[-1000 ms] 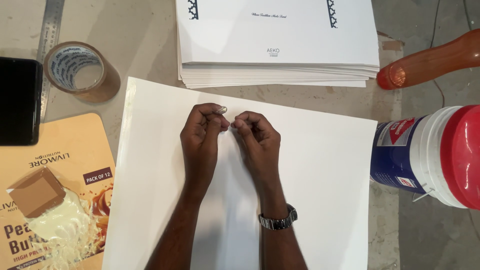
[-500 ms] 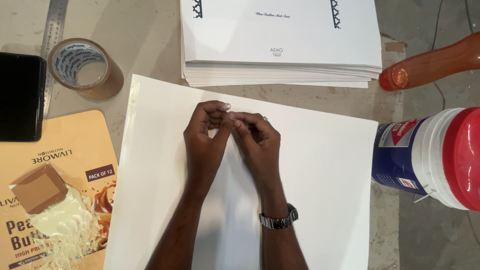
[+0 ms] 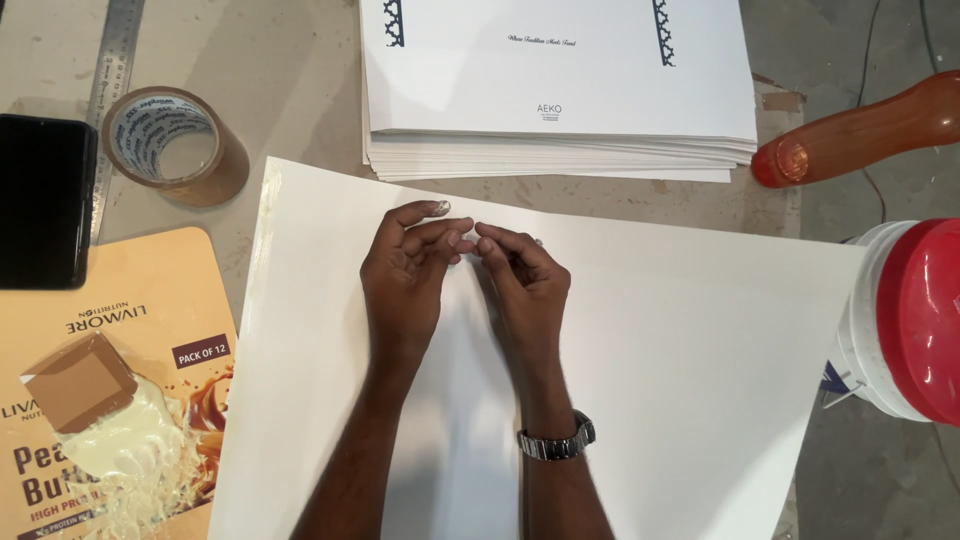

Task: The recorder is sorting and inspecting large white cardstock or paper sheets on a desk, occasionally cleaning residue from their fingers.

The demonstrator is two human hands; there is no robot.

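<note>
My left hand (image 3: 405,275) and my right hand (image 3: 520,280) rest side by side on a large white sheet (image 3: 680,360) that lies on the table. Their fingertips meet in a pinch near the sheet's far edge. The left index finger sticks out a little above the pinch. Anything held between the fingertips is too small to make out. A metal watch (image 3: 556,444) is on my right wrist.
A stack of white printed sheets (image 3: 560,90) lies beyond the hands. At the left are a roll of brown tape (image 3: 175,145), a steel ruler (image 3: 110,90), a black phone (image 3: 42,200) and an orange printed pack (image 3: 110,400). A red-lidded white bucket (image 3: 905,320) and an orange handle (image 3: 860,130) are at the right.
The fingertips of both hands have closed in on each other. The hands otherwise stay in the same place on the sheet.
</note>
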